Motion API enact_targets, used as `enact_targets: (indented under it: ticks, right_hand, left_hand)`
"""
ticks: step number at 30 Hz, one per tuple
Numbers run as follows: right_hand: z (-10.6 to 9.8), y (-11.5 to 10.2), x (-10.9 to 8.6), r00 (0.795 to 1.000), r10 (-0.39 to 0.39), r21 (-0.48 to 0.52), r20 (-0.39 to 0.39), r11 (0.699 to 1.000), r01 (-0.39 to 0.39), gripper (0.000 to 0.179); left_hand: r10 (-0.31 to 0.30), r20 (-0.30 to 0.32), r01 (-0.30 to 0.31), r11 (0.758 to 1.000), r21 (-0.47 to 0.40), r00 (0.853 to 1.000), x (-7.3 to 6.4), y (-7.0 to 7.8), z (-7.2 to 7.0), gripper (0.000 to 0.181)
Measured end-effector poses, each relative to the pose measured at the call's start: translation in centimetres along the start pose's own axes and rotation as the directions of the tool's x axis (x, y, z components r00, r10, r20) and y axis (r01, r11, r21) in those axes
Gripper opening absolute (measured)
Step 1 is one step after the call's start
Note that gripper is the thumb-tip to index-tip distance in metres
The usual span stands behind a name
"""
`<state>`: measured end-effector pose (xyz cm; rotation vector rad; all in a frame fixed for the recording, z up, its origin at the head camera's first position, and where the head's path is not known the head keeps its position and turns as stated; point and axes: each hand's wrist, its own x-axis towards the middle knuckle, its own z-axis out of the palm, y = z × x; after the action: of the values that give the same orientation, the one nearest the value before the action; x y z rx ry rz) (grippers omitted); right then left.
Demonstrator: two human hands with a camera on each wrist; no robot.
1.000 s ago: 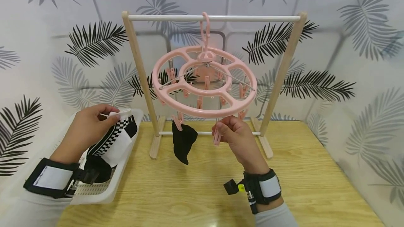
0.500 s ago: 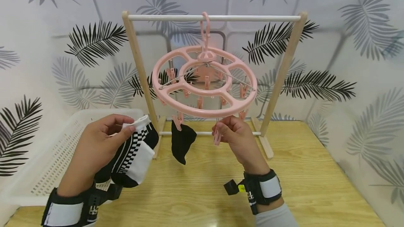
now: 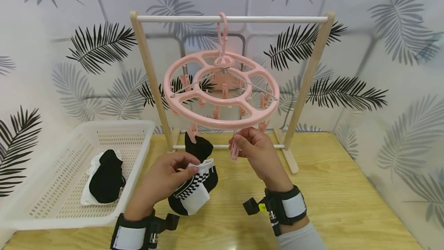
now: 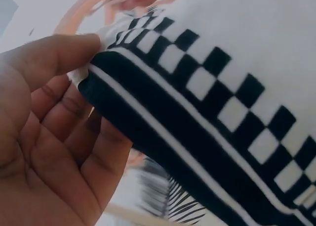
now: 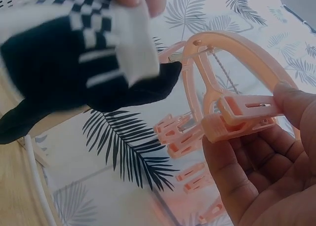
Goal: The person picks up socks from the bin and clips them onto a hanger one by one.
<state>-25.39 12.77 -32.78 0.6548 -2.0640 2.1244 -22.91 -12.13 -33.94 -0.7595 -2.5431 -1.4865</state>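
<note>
My left hand [image 3: 170,178] pinches the white cuff of a black-and-white checkered sock [image 3: 195,192], which hangs below the fingers over the table. In the left wrist view the thumb presses the cuff of that sock [image 4: 197,102]. My right hand [image 3: 258,151] pinches a pink clothespin [image 3: 235,150] under the front rim of a round pink drying hanger [image 3: 222,122]. The right wrist view shows the clothespin [image 5: 242,114] between thumb and fingers. A black sock [image 3: 198,147] hangs from another clothespin [image 3: 192,133] just left, partly behind the checkered sock.
The hanger hooks over the white bar [image 3: 270,19] of a wooden-legged rack [image 3: 310,80]. At left, a white plastic basket [image 3: 76,142] holds a black item and a white one [image 3: 105,176]. More clothespins hang from the rings. A patterned cloth backs the wooden table [image 3: 333,188].
My left hand has carried the checkered sock out of the basket and rightward, to below the hanger's front. The right hand has stayed on the clothespin.
</note>
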Motion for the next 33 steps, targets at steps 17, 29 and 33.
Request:
enact_targets:
  ticks: [17,29,33]
  right_hand:
    - [0.6,0.3,-0.3,0.999,-0.013,-0.06,-0.031,0.998,0.011,0.028]
    - [0.5,0.1,-0.2,0.998,-0.018,-0.091,-0.067,0.996,0.012,0.025]
    - [0.3,-0.1,-0.3,0.998,-0.026,-0.096,-0.059,0.995,0.02,0.025]
  left_hand:
    - [0.07,-0.001,-0.07,0.996,-0.054,0.998,1.3,1.1,5.7,0.01]
    - [0.063,-0.136,-0.075,0.994,-0.084,0.989,2.0,1.9,6.4,0.012]
    - [0.073,-0.179,-0.091,0.991,-0.099,0.981,2.1,2.1,6.8,0.012]
